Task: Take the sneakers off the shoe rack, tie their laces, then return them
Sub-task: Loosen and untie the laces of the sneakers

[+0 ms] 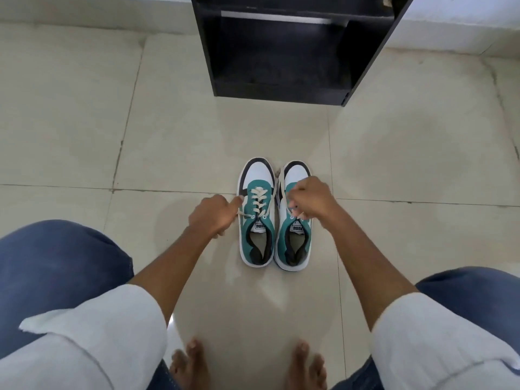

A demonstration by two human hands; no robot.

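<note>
Clearly, both sneakers' point(256, 212) tongue labels point(260, 226) read PUMA, upside down.

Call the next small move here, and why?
Probably cross the two lace ends over the left sneaker into a first knot. The left hand pinches one end out to the side, the right hand pulls the other across the right sneaker, and no knot shows yet. Both sneakers stand on the floor before the rack.

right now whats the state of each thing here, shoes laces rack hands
left sneaker: on the floor, laced, not tied
right sneaker: on the floor beside it, not tied
laces: pulled out to both sides
shoe rack: shelf in view empty
left hand: shut on a lace end
right hand: shut on a lace
</note>
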